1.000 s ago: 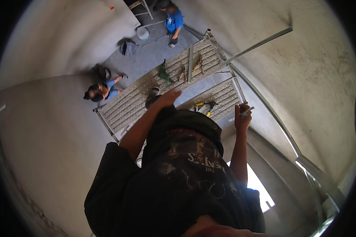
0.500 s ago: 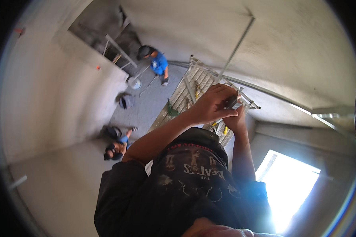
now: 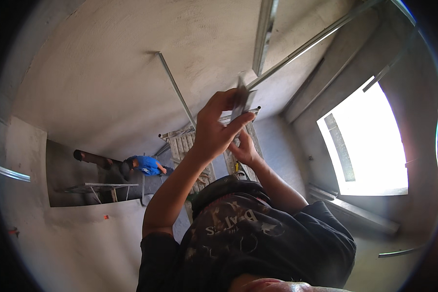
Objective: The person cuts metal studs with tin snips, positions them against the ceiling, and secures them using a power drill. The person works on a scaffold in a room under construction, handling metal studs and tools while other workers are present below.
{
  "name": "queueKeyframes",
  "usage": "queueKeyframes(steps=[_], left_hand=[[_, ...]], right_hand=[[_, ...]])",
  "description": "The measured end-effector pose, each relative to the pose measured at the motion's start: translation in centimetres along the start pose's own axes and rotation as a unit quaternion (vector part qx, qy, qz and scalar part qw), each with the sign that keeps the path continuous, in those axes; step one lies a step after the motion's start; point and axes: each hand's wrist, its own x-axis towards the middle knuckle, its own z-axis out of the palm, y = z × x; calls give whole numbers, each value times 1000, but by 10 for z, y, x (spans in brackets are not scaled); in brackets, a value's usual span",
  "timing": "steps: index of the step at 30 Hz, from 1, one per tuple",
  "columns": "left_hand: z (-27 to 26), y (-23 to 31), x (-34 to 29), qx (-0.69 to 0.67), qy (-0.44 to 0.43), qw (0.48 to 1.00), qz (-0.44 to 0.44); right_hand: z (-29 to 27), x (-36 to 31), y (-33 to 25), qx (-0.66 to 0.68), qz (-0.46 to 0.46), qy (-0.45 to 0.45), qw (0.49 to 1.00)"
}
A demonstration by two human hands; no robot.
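My left hand (image 3: pixel 216 124) is raised in front of me, closed around a short piece of galvanized metal channel (image 3: pixel 242 100). The piece points upward and its upper end is smeared by motion. Just below and behind it is my right hand (image 3: pixel 246 150), its fingers curled and partly hidden by my left thumb. What those fingers grip cannot be made out. Beyond both hands, a long metal channel (image 3: pixel 306 48) runs along the wall, and another metal profile (image 3: pixel 264 36) comes in from the top.
A slatted scaffold platform (image 3: pixel 180 148) with a yellow-handled tool (image 3: pixel 237 167) lies below my hands. A thin metal profile (image 3: pixel 175 87) slants down to it. Further left, a co-worker in a blue shirt (image 3: pixel 148 165) is near a metal frame (image 3: pixel 100 186). A bright window (image 3: pixel 370 146) is at right.
My view has swung toward the window side and the wall channels. My hands, with the channel piece, are higher and further left in view; a second person at lower left has gone out of sight.
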Motion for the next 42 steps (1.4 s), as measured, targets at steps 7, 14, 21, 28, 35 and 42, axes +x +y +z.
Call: queueKeyframes(steps=[7,14,21,28,35,42], left_hand=[[63,-47,102,80,66,983,149],[85,-103,170,-17,13,995,96],[106,-129,185,-107,15,989,105],[124,-120,185,-81,91,992,19],[118,-124,185,-25,103,994,25],[127,-124,191,-65,147,987,23]], right_hand=[[-99,41,67,14,90,146,985],[-137,115,99,4,75,58,995],[-127,156,110,44,15,-41,998],[-120,169,117,31,-17,-18,999],[-123,174,127,11,-33,-31,999],[-116,172,120,-21,-9,10,1000]])
